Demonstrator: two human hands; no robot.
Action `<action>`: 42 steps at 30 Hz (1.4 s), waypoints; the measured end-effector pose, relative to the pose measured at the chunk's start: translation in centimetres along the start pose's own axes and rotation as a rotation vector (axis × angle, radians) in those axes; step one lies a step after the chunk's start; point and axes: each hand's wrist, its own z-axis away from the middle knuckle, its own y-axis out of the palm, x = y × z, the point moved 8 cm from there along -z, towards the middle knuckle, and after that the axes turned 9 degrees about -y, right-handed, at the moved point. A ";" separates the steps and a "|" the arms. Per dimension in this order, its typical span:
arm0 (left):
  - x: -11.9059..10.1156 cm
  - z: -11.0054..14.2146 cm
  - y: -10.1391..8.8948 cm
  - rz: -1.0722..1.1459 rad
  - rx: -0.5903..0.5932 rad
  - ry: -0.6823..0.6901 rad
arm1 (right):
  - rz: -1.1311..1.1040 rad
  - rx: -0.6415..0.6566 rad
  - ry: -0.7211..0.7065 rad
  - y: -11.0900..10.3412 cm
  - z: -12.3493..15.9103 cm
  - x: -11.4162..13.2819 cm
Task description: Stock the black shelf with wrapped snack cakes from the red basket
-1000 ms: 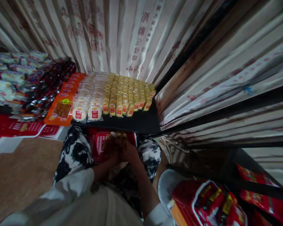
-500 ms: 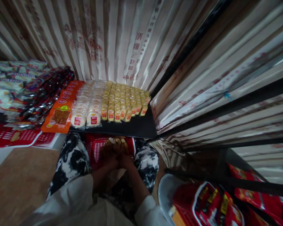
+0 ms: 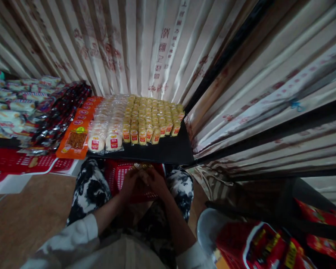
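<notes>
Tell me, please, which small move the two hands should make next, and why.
I would probably gather the golden-wrapped pieces between the left hand and right hand: both hands are close together over the red basket, next to those pieces. Whether they already hold any is too dark to tell.

Satin-sheened, pleated beige cloth curtains [image 3: 114, 45] hang behind a smooth, matt black board [image 3: 145, 151] bearing crinkled, clear plastic film over round white snacks [image 3: 114, 141], shiny wrapping on small yellow oblong cakes [image 3: 142, 137] and a slick, glossy orange plastic pouch [image 3: 80, 125]. Below, a perforated, hard red plastic basket [image 3: 120, 173] sits between soft, matt black-and-white cloth trousers [image 3: 86, 192], above a dull, brown tiled floor [image 3: 44, 201].
</notes>
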 end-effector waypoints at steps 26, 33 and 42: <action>-5.7 4.2 3.1 0.077 0.096 -0.033 | -0.303 -0.122 -0.215 -4.7 2.1 4.1; -9.4 6.0 6.1 -0.273 0.187 0.077 | -0.740 -0.255 0.032 -5.4 2.8 1.4; -11.8 7.3 10.1 -0.519 0.376 0.319 | -0.932 -0.397 0.119 -8.1 2.3 1.1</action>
